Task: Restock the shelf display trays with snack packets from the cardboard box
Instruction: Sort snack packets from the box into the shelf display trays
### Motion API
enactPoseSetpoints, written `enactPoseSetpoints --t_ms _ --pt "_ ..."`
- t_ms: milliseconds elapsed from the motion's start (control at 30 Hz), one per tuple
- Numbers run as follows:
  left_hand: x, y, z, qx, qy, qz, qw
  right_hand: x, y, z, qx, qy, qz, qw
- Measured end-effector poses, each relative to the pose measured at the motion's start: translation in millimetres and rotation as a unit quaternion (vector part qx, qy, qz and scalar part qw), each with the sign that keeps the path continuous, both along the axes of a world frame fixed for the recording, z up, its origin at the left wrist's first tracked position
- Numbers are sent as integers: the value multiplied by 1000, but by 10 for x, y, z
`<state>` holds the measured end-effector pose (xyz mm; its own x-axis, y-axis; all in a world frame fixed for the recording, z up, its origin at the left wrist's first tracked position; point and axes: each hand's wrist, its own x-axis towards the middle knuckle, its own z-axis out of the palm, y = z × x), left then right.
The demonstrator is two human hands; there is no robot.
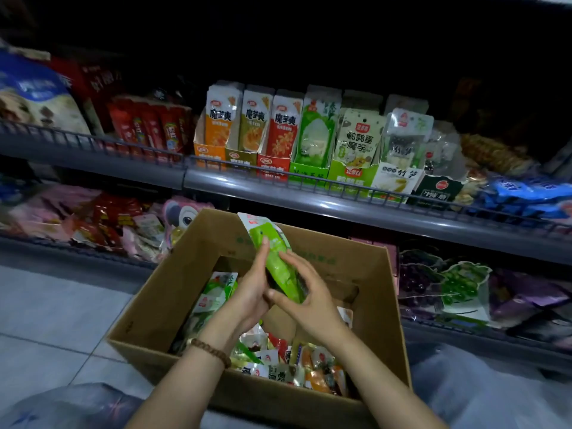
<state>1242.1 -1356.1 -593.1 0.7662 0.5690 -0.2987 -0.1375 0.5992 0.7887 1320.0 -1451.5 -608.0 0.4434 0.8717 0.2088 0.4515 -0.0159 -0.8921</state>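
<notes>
- The top of the frame is almost black, and nothing above the upper shelf can be made out.
- Both forearms are cut off by the bottom edge. Pale blurred shapes fill the lower left and lower right corners and I cannot tell what they are.
- The left hand [250,292] grasps the green packets [275,258] from the left, with one finger lying straight up their face. Its other fingers are hidden behind them.
- The right hand [306,298] grips the same packets from the right, thumb across their lower end and fingers curled over the edge.
- The green packets are held tilted at the centre of the frame, above the open cardboard box [161,305]. How many are in the stack is unclear.
- The hands and wrists hide much of the box interior. Loose packets [278,363] in mixed colours show beneath them.
- A bead bracelet [212,351] sits on the left wrist.
- Above the box, on the upper shelf [278,193], display trays stand side by side behind a low wire rail, among them a green tray [308,171] holding upright packets.
- A dog food bag [34,97] sits blurred at the upper left.
- Grape-shaped packs [433,280] lie on the lower shelf at right, partly behind the box's corner.
- Grey floor tiles [46,320] fill the left.
</notes>
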Motion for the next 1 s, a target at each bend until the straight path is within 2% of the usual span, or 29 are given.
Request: enactPoseSetpoints --t_ms 133,267,433,600,867,1000 --pt "-93 18 50 68 4 -80 994 1 2 118 17 56 -12 998" --pt "-127 28 91 102 42 -54 992 105 -53 347 41 150 -41 987" --pt "-78 -10 217 185 65 -33 980 262 -97 483 55 283 -94 953" --pt "16 -16 333 240 69 -5 968 461 -87 593 66 247 -152 955" --pt "314 82 668 310 42 -84 946 1089 -130 1088 -11 200 9 980" --pt "529 166 824 328 37 -72 941 1323 -55 1181 -26 235 -31 971"
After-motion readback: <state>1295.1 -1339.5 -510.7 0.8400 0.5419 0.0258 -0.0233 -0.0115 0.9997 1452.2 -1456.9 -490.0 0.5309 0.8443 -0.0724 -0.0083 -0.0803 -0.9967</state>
